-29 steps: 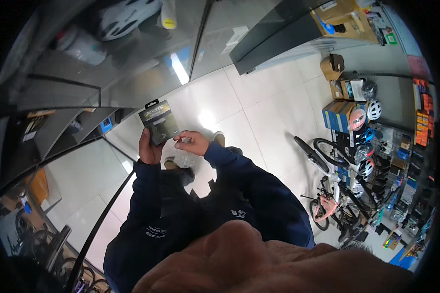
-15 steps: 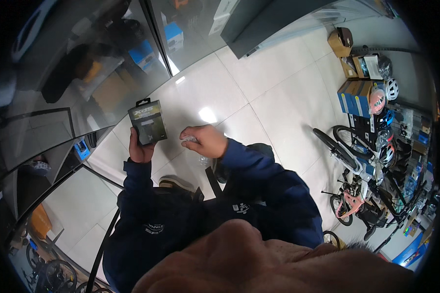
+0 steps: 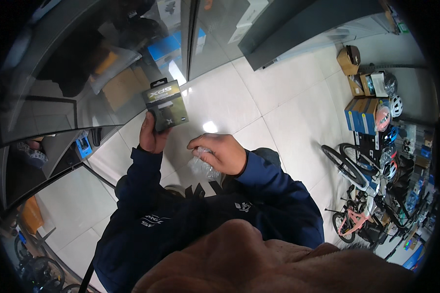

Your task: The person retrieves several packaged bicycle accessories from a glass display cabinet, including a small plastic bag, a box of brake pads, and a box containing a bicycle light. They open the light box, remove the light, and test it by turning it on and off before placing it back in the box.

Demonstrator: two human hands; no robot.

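The right hand (image 3: 226, 152) has drawn back, clutching clear plastic (image 3: 202, 167) — the left hand (image 3: 153, 138) grips a box (image 3: 169, 113), seemingly unwrapped but unopened.

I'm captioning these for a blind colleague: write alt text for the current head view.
A person's left hand holds a dark hang-tab package while the right hand grips crumpled clear plastic. A pale tiled floor lies below, with a glass case at upper left and bicycles and helmets at right.
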